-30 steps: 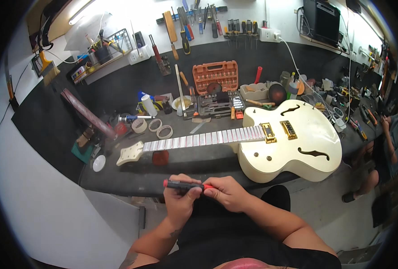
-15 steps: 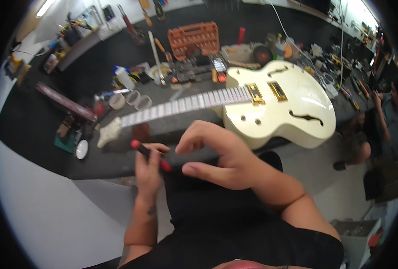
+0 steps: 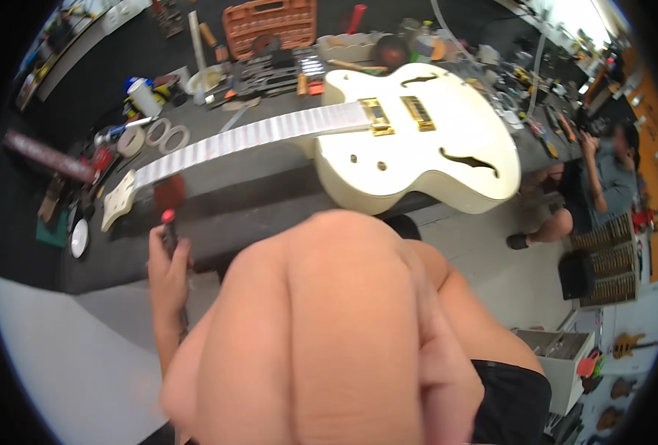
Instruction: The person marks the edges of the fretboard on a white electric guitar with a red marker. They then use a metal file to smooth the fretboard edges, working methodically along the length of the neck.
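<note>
My right hand (image 3: pixel 329 319) is raised very close to the view. Its fingers are bent and pressed together, knuckles toward me. The fingertips run out at the lower edge, so whatever they hold, if anything, is hidden. Farther off, beside the front edge of the bench, my left hand (image 3: pixel 169 274) is closed around a slim black stick with a red end (image 3: pixel 169 231). A cream hollow-body guitar (image 3: pixel 425 174) lies face up on the bench, its neck pointing left. Pale tape-like strips cover the fretboard (image 3: pixel 255 133). Neither hand touches the guitar.
Tape rolls (image 3: pixel 167 137) and a white oval dish (image 3: pixel 80 238) lie on the left of the dark bench (image 3: pixel 225 211). An orange tool case (image 3: pixel 270 28) stands open behind. Loose tools and cables crowd the back right. Another person (image 3: pixel 596 178) sits at the right.
My right hand has risen from in front of the guitar close to the view, its fingers curling together. The view has shifted, so the guitar and left hand appear farther left.
</note>
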Motion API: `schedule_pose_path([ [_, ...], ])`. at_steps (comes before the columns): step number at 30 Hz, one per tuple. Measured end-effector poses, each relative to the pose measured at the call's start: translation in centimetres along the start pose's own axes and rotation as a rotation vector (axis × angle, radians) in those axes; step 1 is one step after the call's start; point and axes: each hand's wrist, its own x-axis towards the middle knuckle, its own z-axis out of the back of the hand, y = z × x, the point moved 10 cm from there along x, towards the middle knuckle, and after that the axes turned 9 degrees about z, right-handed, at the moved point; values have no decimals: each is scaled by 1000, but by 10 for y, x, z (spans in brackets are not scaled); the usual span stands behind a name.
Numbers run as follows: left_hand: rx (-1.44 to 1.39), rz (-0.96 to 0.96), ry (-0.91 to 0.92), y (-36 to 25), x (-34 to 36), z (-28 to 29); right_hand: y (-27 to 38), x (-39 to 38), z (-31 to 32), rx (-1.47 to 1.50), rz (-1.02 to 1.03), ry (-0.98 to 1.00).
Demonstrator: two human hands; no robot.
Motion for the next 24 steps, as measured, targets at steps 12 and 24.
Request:
schedule_pose_path([
  [12, -18, -65, -341, 30, 17, 105, 3, -5, -33, -424, -142, 220],
  [24, 517, 137, -825, 98, 126, 289, -145, -222, 65, -504, -856, 95],
])
